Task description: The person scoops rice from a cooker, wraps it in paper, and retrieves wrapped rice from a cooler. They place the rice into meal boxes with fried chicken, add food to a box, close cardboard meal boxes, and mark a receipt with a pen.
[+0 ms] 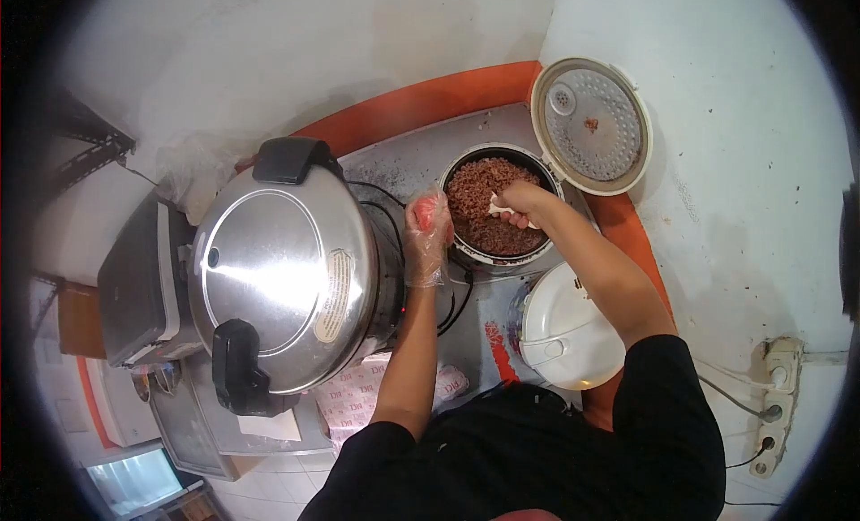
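Observation:
An uncovered rice cooker (462, 254) holds reddish-brown cooked rice (482, 185). My right hand (525, 201) is closed around a white rice paddle (498, 206) over the rice; the hand hides part of the paddle. At the pot's left rim is my left hand (425, 239), in a clear plastic glove. Its fingers curl about a pinkish-red thing (425, 213) whose kind does not show through the plastic. The cooker's round inner lid (593, 122), dotted with small holes, stands tipped back against the wall.
A large steel cooker (269, 261) with black handles stands at left. Nearer me are a second white-lidded cooker (560, 328) and a stack of pink-printed paper (354, 400). Black cables (394, 218) run between the cookers. Wall sockets (778, 404) are at right.

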Motion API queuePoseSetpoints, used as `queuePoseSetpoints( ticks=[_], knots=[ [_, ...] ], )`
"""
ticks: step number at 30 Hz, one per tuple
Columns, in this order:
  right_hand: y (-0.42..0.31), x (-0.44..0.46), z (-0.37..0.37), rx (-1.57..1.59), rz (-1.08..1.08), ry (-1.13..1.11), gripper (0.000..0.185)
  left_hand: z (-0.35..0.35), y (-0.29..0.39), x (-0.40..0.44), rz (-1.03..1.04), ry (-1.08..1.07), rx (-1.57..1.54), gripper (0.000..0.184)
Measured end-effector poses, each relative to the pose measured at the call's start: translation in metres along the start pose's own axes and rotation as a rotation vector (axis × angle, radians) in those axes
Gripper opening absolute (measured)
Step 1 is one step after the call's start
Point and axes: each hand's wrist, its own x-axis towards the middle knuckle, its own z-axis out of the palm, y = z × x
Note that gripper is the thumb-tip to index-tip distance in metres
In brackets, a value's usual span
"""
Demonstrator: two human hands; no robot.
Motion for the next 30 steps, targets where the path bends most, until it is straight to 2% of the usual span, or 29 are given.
queuePoseSetpoints(
  ticks=[3, 6, 8, 9, 11, 15, 17, 21, 24, 27, 28, 30],
  knots=[
    [0.003, 0.0, 0.004, 0.021, 0.01, -0.011, 0.027, -0.003, -0.016, 0.007, 0.009, -0.021, -0.059, 0.051],
    [0.007, 0.001, 0.001, 0.022, 0.0, -0.006, 0.026, -0.003, -0.042, 0.019, 0.112, 0.005, 0.002, 0.053],
    [0.006, -0.001, 0.002, 0.024, 0.0, -0.015, 0.026, -0.001, -0.06, 0.025, 0.173, 0.03, -0.124, 0.056],
    [0.006, -0.005, 0.007, -0.013, -0.052, 0.005, 0.025, 0.0, -0.05, 0.02, 0.173, 0.032, -0.125, 0.056],
    [0.006, -0.011, 0.01, -0.048, -0.107, 0.026, 0.024, 0.001, -0.019, 0.007, 0.014, 0.02, -0.131, 0.059],
    [0.007, -0.009, 0.008, -0.086, -0.117, 0.036, 0.024, 0.0, -0.036, 0.014, 0.02, 0.023, -0.087, 0.057],
    [0.008, -0.009, 0.004, -0.055, -0.112, 0.033, 0.024, -0.001, -0.05, 0.023, 0.095, -0.002, -0.178, 0.055],
    [0.014, -0.022, -0.007, -0.054, -0.116, 0.06, 0.026, 0.0, -0.038, 0.018, 0.173, -0.03, -0.186, 0.053],
    [0.023, -0.036, -0.018, -0.031, -0.163, 0.077, 0.026, 0.008, -0.015, 0.008, 0.296, 0.029, 0.01, 0.055],
    [0.028, -0.056, -0.024, 0.025, -0.2, 0.097, 0.027, 0.031, 0.042, -0.02, 0.525, 0.084, 0.448, 0.056],
    [0.03, -0.065, -0.024, 0.067, -0.21, 0.109, 0.027, 0.04, 0.045, -0.022, 0.527, 0.08, 0.447, 0.056],
    [0.031, -0.083, -0.017, 0.091, -0.246, 0.161, 0.025, 0.058, 0.049, -0.026, 0.269, -0.055, 0.482, 0.057]
  ],
)
